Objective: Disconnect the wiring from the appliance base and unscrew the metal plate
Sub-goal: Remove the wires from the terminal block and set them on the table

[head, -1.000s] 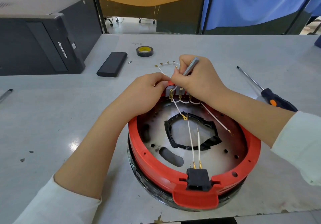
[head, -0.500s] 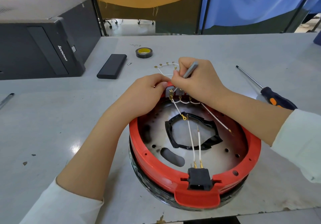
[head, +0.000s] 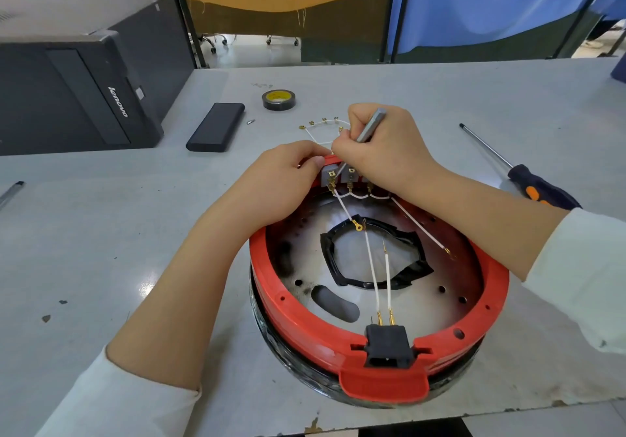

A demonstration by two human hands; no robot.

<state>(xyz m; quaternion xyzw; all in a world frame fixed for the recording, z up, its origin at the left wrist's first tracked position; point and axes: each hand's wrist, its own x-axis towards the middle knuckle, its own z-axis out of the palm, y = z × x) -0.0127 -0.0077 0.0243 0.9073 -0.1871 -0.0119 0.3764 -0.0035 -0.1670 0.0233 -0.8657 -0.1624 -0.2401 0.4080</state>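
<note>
Head view: right hand [head: 382, 152] fingers grasp grey tool [head: 371, 128] at terminals [head: 342, 179]; left hand [head: 281, 182] fingers curled, prob. steadying red base [head: 305, 328].

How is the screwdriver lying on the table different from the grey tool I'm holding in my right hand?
The screwdriver lies untouched on the table, right of the appliance base; the grey tool is gripped in the right hand, tip down at the terminals. The screwdriver has a dark handle with orange marks; the grey tool shows plain metal grey. Both are slender.
</note>
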